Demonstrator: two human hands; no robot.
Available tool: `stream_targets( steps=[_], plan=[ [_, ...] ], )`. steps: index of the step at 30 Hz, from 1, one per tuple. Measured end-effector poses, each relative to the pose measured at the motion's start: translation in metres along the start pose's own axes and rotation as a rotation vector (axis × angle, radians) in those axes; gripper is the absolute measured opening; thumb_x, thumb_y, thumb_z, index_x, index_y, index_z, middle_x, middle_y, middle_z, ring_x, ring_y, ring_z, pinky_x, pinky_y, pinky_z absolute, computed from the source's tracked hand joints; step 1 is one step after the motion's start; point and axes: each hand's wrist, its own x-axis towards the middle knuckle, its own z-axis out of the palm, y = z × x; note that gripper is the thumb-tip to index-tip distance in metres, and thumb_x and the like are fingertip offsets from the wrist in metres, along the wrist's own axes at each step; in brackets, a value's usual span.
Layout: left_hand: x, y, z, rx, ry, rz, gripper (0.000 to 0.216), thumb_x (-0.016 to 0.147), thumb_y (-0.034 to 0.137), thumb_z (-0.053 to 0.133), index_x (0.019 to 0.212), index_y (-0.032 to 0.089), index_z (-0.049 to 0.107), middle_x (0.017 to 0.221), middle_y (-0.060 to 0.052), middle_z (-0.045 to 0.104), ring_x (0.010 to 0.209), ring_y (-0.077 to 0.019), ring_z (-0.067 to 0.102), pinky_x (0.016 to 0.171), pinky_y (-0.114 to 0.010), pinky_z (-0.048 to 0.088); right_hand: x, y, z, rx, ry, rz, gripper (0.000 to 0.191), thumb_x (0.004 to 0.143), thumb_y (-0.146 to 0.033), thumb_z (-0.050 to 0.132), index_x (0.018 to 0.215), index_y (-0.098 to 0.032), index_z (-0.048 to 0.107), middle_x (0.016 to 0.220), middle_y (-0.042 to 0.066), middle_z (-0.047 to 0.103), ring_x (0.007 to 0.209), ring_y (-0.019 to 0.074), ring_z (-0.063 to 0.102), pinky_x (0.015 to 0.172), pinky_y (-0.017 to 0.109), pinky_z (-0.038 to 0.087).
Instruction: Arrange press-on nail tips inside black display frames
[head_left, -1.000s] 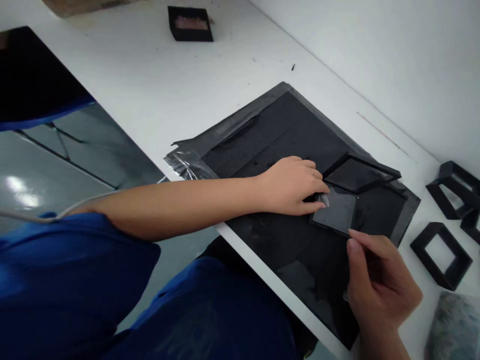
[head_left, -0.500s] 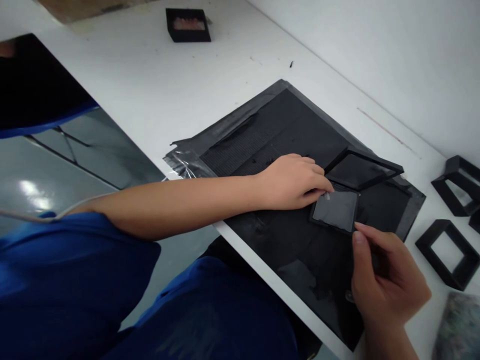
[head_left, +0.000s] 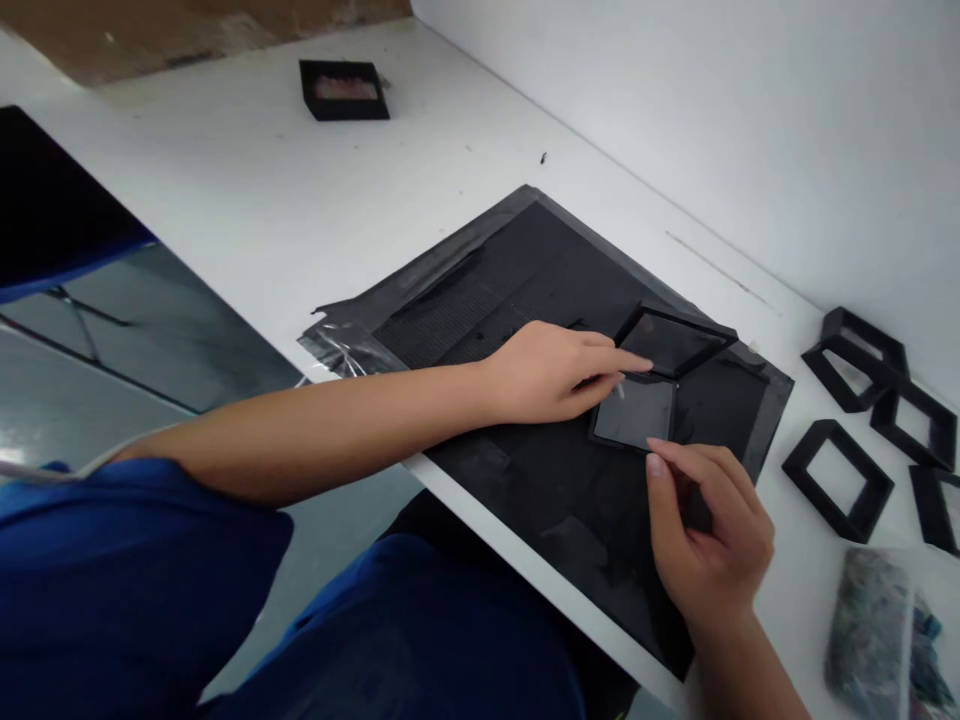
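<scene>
A small flat black-rimmed panel with a grey, glossy face lies on a black mat. My left hand is at its upper left corner, the index finger stretched toward a black box frame and the thumb lower, apart from it. A small shiny bit shows by the thumb; I cannot make out what it is. My right hand pinches the panel's lower right corner between thumb and index finger. The box frame sits tilted just behind the panel, partly against its far edge.
Several black box frames stand at the right on the white table. Near them is a clear bag with greenish contents. A black frame with a pinkish insert lies at the back, and a blue-edged chair is at left.
My left index finger has stretched out from the thumb toward the box frame. The right hand stays at the panel's corner. The whole view has shifted, showing more of the right side.
</scene>
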Motion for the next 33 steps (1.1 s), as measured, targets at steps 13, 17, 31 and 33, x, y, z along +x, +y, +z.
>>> stream_targets(
  steps=[13, 17, 31, 33],
  plan=[
    [0.005, 0.004, 0.006, 0.019, -0.141, -0.093, 0.033, 0.092, 0.026, 0.05, 0.114, 0.033, 0.074, 0.1, 0.004, 0.076, 0.075, -0.0076, 0.066, 0.057, -0.02, 0.035, -0.004, 0.01, 0.011, 0.314, -0.037, 0.421, 0.015, 0.092, -0.031, 0.064, 0.098, -0.023, 0.074, 0.083, 0.001, 0.066, 0.07, 0.0107, 0.058, 0.059, 0.023, 0.046],
    [0.007, 0.006, 0.003, 0.036, -0.122, -0.138, 0.034, 0.091, 0.035, 0.049, 0.113, 0.03, 0.075, 0.103, 0.001, 0.072, 0.067, -0.0064, 0.06, 0.059, -0.019, 0.04, 0.001, 0.007, 0.012, 0.311, -0.043, 0.447, 0.018, 0.093, -0.032, 0.059, 0.095, -0.022, 0.074, 0.086, 0.002, 0.071, 0.071, 0.0107, 0.061, 0.063, 0.023, 0.048],
    [0.008, 0.01, 0.005, 0.095, -0.115, -0.198, 0.035, 0.096, 0.047, 0.049, 0.11, 0.029, 0.076, 0.118, -0.001, 0.069, 0.1, -0.0165, 0.067, 0.082, -0.027, 0.05, 0.005, 0.008, 0.009, 0.379, -0.001, 0.437, 0.019, 0.092, -0.031, 0.057, 0.096, -0.021, 0.073, 0.078, -0.002, 0.067, 0.062, 0.0084, 0.053, 0.057, 0.023, 0.043],
    [0.007, 0.01, 0.005, 0.151, -0.13, -0.197, 0.035, 0.097, 0.046, 0.048, 0.112, 0.029, 0.075, 0.121, -0.001, 0.069, 0.104, -0.0181, 0.067, 0.081, -0.028, 0.051, 0.005, 0.009, 0.01, 0.376, -0.004, 0.424, 0.017, 0.091, -0.03, 0.058, 0.096, -0.022, 0.073, 0.079, -0.002, 0.067, 0.063, 0.0083, 0.054, 0.058, 0.023, 0.044]
  ],
)
